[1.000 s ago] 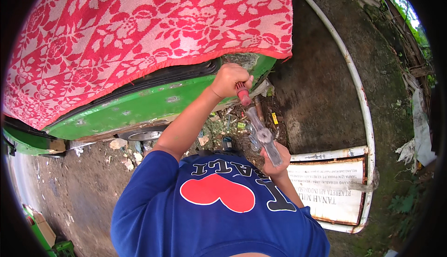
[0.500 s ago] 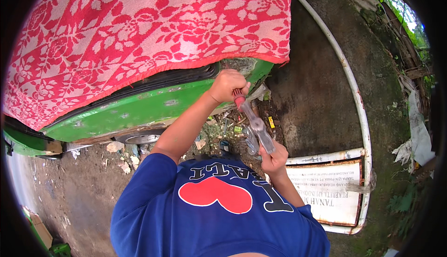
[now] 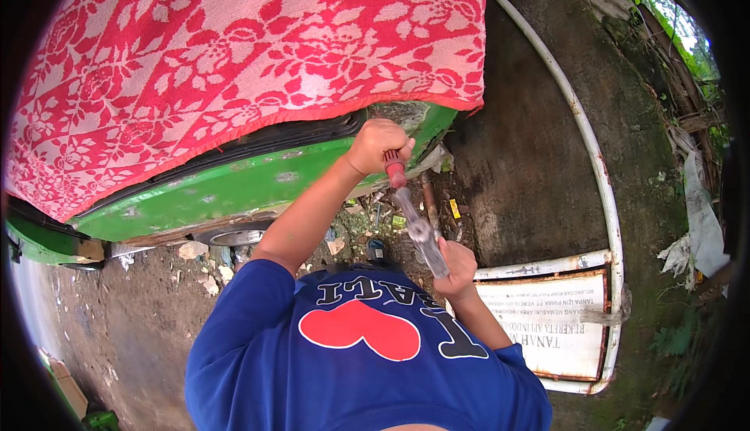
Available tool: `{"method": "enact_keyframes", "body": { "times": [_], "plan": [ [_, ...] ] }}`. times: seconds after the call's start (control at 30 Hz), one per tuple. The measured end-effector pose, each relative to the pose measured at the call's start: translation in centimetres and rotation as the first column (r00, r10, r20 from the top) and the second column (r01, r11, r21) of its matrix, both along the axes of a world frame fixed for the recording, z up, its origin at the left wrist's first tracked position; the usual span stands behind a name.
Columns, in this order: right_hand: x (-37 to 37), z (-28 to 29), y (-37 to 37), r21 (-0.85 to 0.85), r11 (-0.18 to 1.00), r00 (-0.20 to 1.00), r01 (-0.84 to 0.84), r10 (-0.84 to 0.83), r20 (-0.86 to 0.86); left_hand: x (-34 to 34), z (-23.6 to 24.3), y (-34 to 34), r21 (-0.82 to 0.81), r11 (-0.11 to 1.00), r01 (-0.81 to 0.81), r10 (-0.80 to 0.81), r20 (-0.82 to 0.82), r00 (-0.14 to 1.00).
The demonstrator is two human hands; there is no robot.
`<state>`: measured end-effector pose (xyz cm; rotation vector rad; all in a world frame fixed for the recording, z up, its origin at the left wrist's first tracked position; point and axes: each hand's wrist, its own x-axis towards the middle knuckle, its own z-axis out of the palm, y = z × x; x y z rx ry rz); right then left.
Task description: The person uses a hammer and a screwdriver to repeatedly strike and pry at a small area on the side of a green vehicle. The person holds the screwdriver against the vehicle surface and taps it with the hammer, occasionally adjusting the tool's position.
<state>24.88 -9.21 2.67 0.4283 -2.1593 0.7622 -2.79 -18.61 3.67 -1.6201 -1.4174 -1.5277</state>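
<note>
I see one long hand tool [image 3: 412, 214]: red grip at the far end, grey metal shaft, bulkier shiny head at the near end. It looks like a ratchet or wrench, but the view's too distorted to confirm. It sits tilted, running from far-left to near-right. Left hand [image 3: 377, 144] wraps the red grip; right hand [image 3: 457, 267] clasps the metal end.

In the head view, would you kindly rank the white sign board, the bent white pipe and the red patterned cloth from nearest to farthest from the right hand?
1. White sign board: just right of the right hand.
2. Bent white pipe: farther right, curving upward.
3. Red patterned cloth: up and left, over the green vehicle.
</note>
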Motion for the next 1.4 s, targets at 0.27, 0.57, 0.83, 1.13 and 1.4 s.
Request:
{"method": "enact_keyframes", "body": {
  "times": [0.27, 0.57, 0.83, 1.13, 1.4],
  "plan": [
    [-0.3, 0.2, 0.2, 0.007, 0.999, 0.999, -0.035, 0.035, -0.020, 0.1, 0.0, 0.1, 0.031, 0.999, 0.013, -0.014, 0.020, 1.000],
    [0.4, -0.6, 1.3, -0.081, 0.996, 0.999, -0.032, 0.032, 0.003, 0.0, 0.3, 0.4, 0.001, 1.000, 0.011, -0.011, 0.068, 0.998],
    [-0.3, 1.0, 0.9, 0.016, 0.999, 0.999, 0.045, -0.045, -0.004, -0.1, 0.4, 0.8, -0.023, 0.998, -0.057, 0.058, 0.076, 0.995],
    [0.9, -0.9, 1.5, -0.301, 0.941, 0.977, 0.156, -0.101, 0.190, 0.2, -0.3, 0.2, -0.031, 0.999, -0.030, 0.031, 0.026, 0.999],
    [1.2, 0.4, -0.1, -0.440, 0.882, 0.969, 0.172, -0.071, 0.237, 0.8, -2.1, -1.1, -0.030, 1.000, -0.002, 0.001, -0.033, 0.999]
  ]
}}
